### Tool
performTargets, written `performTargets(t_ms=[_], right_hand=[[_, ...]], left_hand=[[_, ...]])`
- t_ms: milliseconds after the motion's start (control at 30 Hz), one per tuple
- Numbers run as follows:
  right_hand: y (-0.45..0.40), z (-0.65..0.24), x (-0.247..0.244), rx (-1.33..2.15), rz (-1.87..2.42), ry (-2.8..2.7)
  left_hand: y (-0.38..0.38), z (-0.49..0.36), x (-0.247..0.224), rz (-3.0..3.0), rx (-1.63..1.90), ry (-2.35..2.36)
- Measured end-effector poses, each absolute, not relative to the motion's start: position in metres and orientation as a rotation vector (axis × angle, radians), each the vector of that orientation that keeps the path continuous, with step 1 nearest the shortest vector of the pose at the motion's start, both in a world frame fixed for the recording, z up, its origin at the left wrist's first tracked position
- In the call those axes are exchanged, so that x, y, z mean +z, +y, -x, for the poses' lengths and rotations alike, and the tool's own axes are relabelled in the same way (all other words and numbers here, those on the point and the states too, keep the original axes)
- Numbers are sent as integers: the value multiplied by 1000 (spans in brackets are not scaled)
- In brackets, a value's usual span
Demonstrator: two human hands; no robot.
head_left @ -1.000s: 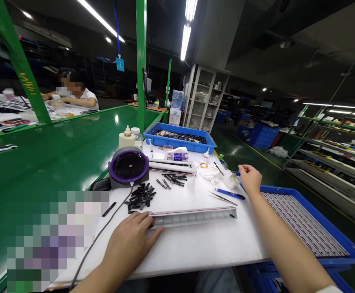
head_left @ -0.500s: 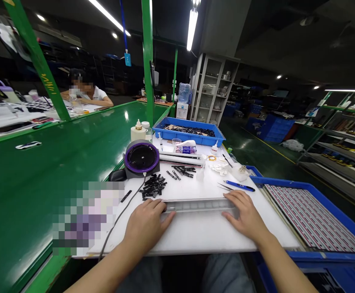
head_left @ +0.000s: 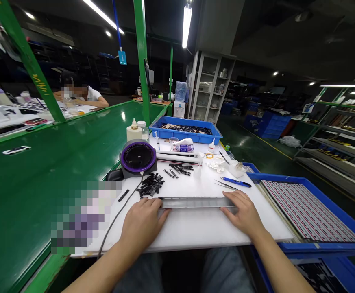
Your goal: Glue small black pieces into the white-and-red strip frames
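A long grey metal strip [head_left: 195, 202] lies crosswise over the white work surface [head_left: 192, 232]. My left hand [head_left: 143, 217] is closed around its left end, thumb on the near side and fingers on the far side. At the right end my right hand [head_left: 242, 211] grips it the same way. Just beyond my left hand is a pile of small black pieces [head_left: 151, 185], and more black pieces [head_left: 180, 169] lie farther back. Tweezers [head_left: 226, 185] and a blue pen [head_left: 236, 182] rest beyond my right hand.
A round purple-rimmed device [head_left: 138, 157] with a cable stands at the back left, near bottles [head_left: 133, 132]. Behind is a blue tray of dark parts [head_left: 185, 136]. At the right, a blue bin [head_left: 299, 179] holds rows of striped strips. A person [head_left: 93, 95] sits far left.
The strip has tilted between my hands and now shows a plain grey face instead of its segmented channel. Both hands still grip its ends. The view has shifted slightly.
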State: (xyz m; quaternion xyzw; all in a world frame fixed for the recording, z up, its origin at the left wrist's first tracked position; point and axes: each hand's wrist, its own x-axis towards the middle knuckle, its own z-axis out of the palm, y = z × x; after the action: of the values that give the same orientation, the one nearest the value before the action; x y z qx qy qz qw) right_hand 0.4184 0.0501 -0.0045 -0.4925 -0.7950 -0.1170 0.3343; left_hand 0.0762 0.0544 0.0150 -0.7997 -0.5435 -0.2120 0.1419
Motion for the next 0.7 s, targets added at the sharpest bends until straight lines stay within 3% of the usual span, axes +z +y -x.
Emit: performTargets(t_ms=[400, 600, 700], right_hand=[[45, -425, 4, 91, 1242, -2046], [52, -429, 3, 340, 1065, -1668], [53, -430, 3, 243, 1030, -1414]], left_hand=[[57, -68, 19, 2272, -524, -1488], [66, -83, 32, 2382, -625, -1321], [75, -108, 42, 2568, -609, -1216]])
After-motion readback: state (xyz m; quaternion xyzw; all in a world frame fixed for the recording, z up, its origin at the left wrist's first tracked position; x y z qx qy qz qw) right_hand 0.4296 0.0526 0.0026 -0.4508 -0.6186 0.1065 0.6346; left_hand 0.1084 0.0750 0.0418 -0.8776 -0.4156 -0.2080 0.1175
